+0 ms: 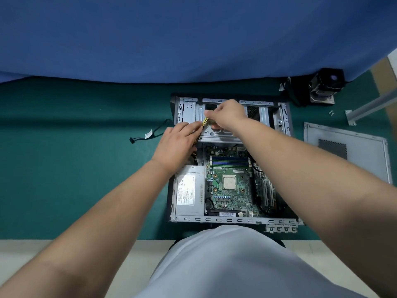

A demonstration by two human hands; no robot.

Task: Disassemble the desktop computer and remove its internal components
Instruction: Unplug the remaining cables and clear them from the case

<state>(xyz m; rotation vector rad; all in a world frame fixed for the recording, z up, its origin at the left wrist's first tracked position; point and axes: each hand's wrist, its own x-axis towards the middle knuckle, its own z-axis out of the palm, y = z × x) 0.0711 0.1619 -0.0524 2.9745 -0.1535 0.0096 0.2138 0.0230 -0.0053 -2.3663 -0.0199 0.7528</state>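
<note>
I'm at a repair bench, some kind of computer workshop: a green mat (75, 168) covers the table and a blue screen (171, 35) closes off the back. Around my opened computer case (285, 117) lie its side panel (348, 147), a loose cable (148, 134), screws (331, 113) and a pulled cooler (325, 87).

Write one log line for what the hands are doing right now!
left hand: holds yellow-black cable bundle | right hand: pinches same bundle over drive cage | motherboard: still in case | side panel: off, on table

Side panel (348, 151) right of computer case (234, 219), cable (150, 134) left.
</note>
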